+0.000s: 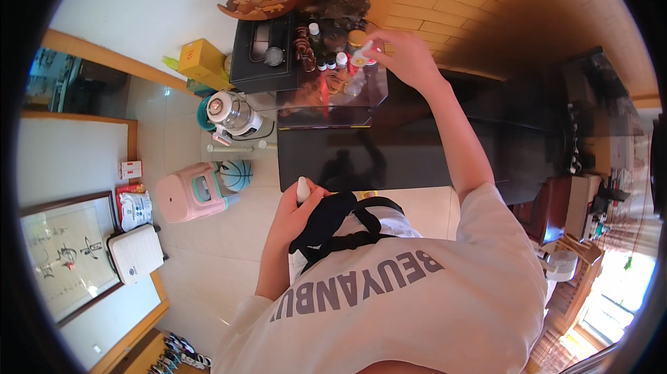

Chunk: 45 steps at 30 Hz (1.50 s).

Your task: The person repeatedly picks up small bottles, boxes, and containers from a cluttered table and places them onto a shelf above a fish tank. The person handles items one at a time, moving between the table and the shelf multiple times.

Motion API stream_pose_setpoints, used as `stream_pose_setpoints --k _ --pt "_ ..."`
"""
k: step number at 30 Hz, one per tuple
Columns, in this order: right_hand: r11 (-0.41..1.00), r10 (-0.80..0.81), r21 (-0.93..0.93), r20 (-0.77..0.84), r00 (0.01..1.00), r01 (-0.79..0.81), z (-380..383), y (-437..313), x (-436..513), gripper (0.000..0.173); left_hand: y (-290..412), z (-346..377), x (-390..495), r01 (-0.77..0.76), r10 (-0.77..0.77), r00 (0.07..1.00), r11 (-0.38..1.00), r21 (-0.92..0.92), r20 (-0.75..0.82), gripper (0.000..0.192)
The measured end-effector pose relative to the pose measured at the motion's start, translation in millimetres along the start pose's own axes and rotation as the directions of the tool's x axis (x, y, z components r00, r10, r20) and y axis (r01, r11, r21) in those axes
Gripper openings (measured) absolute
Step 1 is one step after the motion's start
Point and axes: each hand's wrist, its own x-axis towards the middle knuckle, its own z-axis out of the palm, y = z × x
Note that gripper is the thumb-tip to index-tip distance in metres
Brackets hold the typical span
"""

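Observation:
At the near left edge of the black glossy cabinet top (pixel 417 165), my left hand (pixel 296 213) grips a small white bottle (pixel 303 190) with a tapered tip pointing up. My right hand (pixel 409 56) reaches out over a clear case (pixel 307 106) and pinches a small white container (pixel 360 55) with a yellow patch on it. Just left of that container, a white-capped bottle (pixel 341 59) stands among several little bottles. Behind them is a jar with a gold lid (pixel 357 38). Overlap hides the lower parts of the items under my right hand.
A black box (pixel 260 77) holds a round watch-like object (pixel 273 56). Farther left are a yellow box (pixel 200 64) and a glass kettle (pixel 237 113). On the floor sit a pink stool (pixel 187 191) and a blue basketball (pixel 237 175). A dark screen (pixel 599 92) stands at right.

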Motion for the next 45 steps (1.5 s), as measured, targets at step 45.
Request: stream_pose_setpoints --k 45 --pt "0.997 -0.033 0.054 -0.274 0.961 0.050 24.0 44.4 -23.5 0.034 35.6 29.5 -1.2 -0.161 0.134 0.935 0.985 0.055 0.329 0.026"
